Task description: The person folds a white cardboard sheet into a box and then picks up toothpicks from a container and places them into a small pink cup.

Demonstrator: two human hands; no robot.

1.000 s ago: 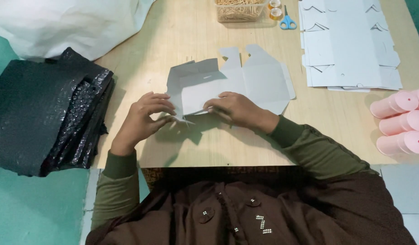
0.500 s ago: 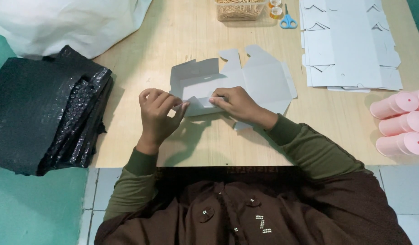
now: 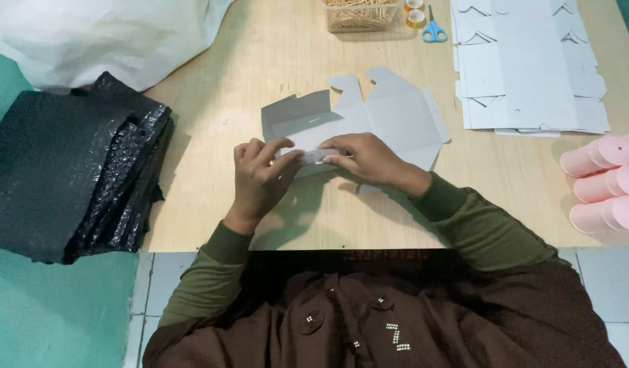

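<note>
Hands meeting over a grey die-cut cardboard box blank (image 3: 389,119), lying near the middle of a pale wooden table (image 3: 260,54). Left hand (image 3: 258,178) at the blank's near-left edge, fingers curled, thumb and fingertips pinching a folded flap. Right hand (image 3: 369,158) just beside it, fingertips pressed together on the same narrow flap from the other side. Flap running left to right between the two hands, long axis across the body; rest of the blank spreading away and to the right, one wall standing up at its far-left end. Both hands equally near the flap, right forearm lying across the blank's near corner.

Compared with a second ago: left hand moved up from the table edge onto the flap, hands now closer together, flap folded over further.

Around: black bubble-wrap bundle (image 3: 69,170) at left, white sheeting (image 3: 110,34) beyond it, stack of flat blanks (image 3: 526,68) at far right, pink rolls (image 3: 604,180) at right edge, blue-handled scissors (image 3: 433,28) and clear tub of wooden sticks (image 3: 358,13) at the far edge.
</note>
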